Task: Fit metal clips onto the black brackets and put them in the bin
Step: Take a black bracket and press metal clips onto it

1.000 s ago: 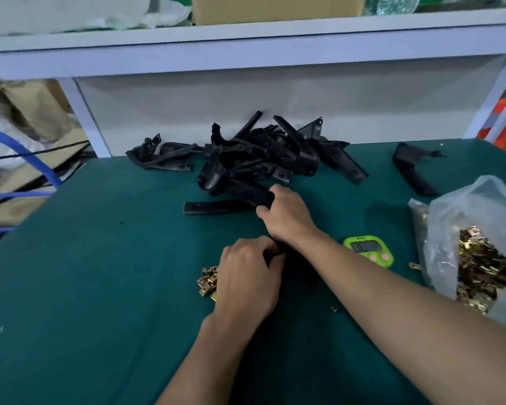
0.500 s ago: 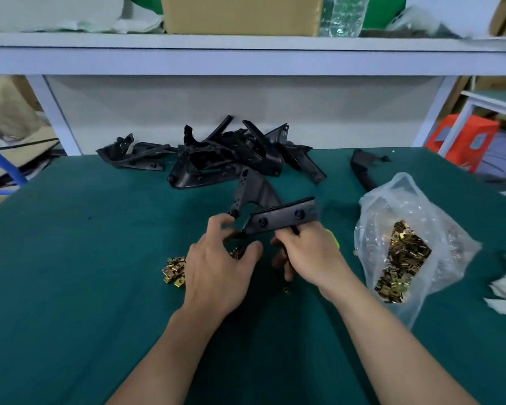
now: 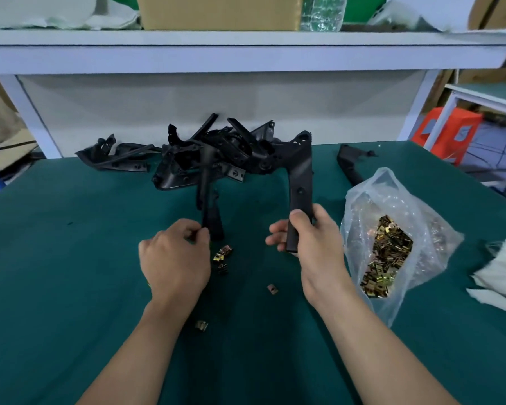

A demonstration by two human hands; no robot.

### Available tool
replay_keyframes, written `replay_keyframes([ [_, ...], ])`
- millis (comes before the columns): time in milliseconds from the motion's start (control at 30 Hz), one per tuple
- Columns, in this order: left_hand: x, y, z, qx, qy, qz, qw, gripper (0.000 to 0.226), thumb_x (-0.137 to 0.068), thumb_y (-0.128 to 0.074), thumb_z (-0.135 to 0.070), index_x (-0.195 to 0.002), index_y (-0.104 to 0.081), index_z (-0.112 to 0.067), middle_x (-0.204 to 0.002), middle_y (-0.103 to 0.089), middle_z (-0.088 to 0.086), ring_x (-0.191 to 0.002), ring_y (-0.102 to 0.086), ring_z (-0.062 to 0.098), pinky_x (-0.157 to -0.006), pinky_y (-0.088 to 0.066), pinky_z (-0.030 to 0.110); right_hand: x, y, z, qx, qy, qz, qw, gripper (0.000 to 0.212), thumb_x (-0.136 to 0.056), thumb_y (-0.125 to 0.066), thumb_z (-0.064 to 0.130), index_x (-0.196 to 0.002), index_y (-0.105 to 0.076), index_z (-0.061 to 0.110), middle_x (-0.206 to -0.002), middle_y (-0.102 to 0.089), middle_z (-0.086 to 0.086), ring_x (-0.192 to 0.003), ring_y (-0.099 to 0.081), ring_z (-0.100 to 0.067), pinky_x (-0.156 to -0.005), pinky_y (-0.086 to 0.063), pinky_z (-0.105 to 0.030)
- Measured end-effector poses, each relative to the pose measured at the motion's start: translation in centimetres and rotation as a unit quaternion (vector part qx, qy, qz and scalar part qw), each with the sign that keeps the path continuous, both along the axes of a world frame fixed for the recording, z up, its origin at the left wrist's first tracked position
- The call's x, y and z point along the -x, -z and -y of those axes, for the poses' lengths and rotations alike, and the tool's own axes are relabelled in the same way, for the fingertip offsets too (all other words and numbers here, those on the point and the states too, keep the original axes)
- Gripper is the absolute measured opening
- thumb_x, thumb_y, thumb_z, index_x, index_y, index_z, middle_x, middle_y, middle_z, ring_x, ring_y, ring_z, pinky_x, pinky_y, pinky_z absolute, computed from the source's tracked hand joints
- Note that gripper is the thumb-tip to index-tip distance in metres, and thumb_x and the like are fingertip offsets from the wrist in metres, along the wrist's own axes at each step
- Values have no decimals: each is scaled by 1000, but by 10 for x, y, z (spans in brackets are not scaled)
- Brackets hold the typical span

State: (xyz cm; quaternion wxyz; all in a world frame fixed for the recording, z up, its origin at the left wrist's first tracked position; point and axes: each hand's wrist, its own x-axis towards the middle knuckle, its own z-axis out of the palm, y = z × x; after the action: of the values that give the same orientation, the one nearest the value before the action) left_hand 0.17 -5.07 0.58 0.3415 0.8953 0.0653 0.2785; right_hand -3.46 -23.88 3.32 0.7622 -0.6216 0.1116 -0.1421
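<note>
Left hand point(image 3: 174, 258): fingers pinched one narrow bracket point(image 3: 208, 200).
Right hand point(image 3: 319, 247): fingers clamped round one L-shaped bracket point(image 3: 300, 182).
Single clips point(image 3: 272, 288): two.
Clip cluster point(image 3: 222, 255): one.
Bag point(image 3: 392, 200): one.

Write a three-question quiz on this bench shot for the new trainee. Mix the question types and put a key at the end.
1. True or false: the right hand grips a long bracket by its lower end.
2. The left hand pinches: A a slim bracket; B a screwdriver; C a cardboard box.
3. Short answer: where do most of the metal clips lie?

Key: 1 true. 2 A. 3 In the clear plastic bag, to the right of the right hand.
</note>
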Motion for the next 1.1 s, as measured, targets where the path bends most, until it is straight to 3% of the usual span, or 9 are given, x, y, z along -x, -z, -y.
replay_keyframes([
  [200,-8,4,-8,55,53,-114,991,21,-93,-60,-36,-74,-69,-35,-55,-63,-16,-62,-61,1,-54,-37,20,6,-1,10,-101,-91,-74,988,14,-101,-50,8,-106,-63,7,-76,-68,-19,-59,-54,-28,-67,-44,-37],
  [333,2,-1,-7,71,72,-82,992,25,-92,-61,-39,-69,-70,-44,-66,-67,-30,-70,-61,-14,-47,-39,10,9,-1,13,35,-108,-83,990,10,-96,-58,19,-92,-61,10,-64,-62,-16,-49,-43,-24,-53,-37,-33],
  [433,13,-8,-4,304,187,-49,933,28,-93,-54,-54,-88,-79,-42,-81,-77,-13,-78,-70,4,-68,-48,14,10,-1,14,223,-91,-95,966,20,-83,-70,29,-72,-60,17,-56,-65,-9,-41,-44,-20,-44,-33,-27],
  [533,23,-9,2,336,292,-91,891,37,-93,-58,-44,-82,-76,-14,-75,-74,7,-75,-68,17,-71,-50,30,12,0,13,428,-36,-106,897,28,-73,-71,43,-70,-59,17,-60,-64,-3,-50,-55,-19,-44,-39,-32],
  [667,28,-11,12,332,332,-78,879,25,-97,-62,-11,-76,-77,-11,-68,-73,13,-61,-66,14,-59,-51,22,17,4,7,676,65,-54,732,31,-76,-71,46,-77,-46,28,-67,-54,8,-62,-46,-24,-64,-30,-35],
  [700,30,-13,14,336,354,-82,869,26,-98,-61,-9,-78,-77,-10,-68,-73,13,-60,-65,14,-59,-51,22,17,4,4,687,77,-34,721,27,-78,-71,41,-81,-47,29,-67,-53,8,-63,-45,-25,-69,-28,-35],
  [833,38,-9,23,319,336,-102,880,32,-103,-58,-15,-81,-81,-19,-75,-77,5,-68,-69,14,-67,-54,25,16,6,2,596,107,-59,793,19,-83,-63,32,-96,-49,29,-74,-59,5,-67,-55,-30,-63,-37,-36],
  [933,43,-4,24,105,301,-141,937,25,-93,-68,-19,-95,-80,-40,-87,-77,-19,-81,-69,-4,-79,-53,18,14,6,8,588,123,-117,791,20,-84,-63,37,-95,-50,28,-72,-56,6,-68,-51,-27,-62,-38,-35],
  [1100,48,-2,32,-91,354,-180,913,23,-84,-75,-44,-107,-76,-46,-110,-68,-25,-109,-52,-3,-97,-42,23,12,10,14,544,93,-121,825,18,-79,-65,31,-79,-47,26,-64,-52,10,-55,-46,-9,-46,-27,-25],
])
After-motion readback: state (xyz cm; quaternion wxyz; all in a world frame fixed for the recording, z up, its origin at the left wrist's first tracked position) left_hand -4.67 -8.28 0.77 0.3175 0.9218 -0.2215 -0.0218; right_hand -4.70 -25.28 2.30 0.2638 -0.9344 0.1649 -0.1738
